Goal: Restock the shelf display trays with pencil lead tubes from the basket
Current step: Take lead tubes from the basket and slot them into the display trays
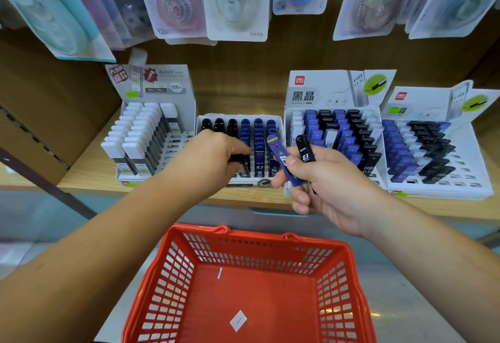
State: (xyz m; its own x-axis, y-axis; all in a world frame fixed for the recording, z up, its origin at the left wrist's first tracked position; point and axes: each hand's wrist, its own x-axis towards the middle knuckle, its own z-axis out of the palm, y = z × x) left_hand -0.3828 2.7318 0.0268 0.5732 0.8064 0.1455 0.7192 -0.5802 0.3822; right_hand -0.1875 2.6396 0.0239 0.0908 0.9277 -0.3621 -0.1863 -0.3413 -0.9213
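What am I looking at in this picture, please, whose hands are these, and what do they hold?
There is no machine here: a person wears one camera on the head, looking forward and down, so both arms are their own. On the wooden shelf stand four display trays of pencil lead tubes, and correction tape packs hang above. The left hand reaches into the second tray from the left, fingers curled on a dark tube. The right hand grips a blue tube and a black tube marked 0.3. Below stands a red basket, with only a paper scrap and a sticker visible inside.
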